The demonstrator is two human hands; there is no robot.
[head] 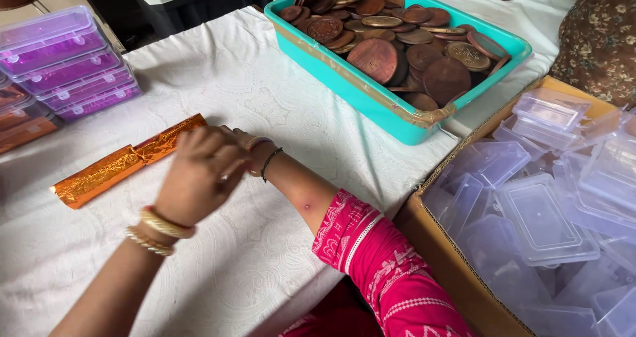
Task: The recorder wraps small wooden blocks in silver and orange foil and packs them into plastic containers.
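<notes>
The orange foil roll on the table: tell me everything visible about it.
The orange foil roll is a long, slim tube wrapped in shiny, crinkled orange-gold foil, pinched in near its middle so that it looks like two sections joined end to end. It lies flat on the white embossed tablecloth, running diagonally from lower left to upper right. Its left end lies bare; its right end disappears behind the left hand, with the right hand just beyond. Whether either hand grips it cannot be told.
</notes>
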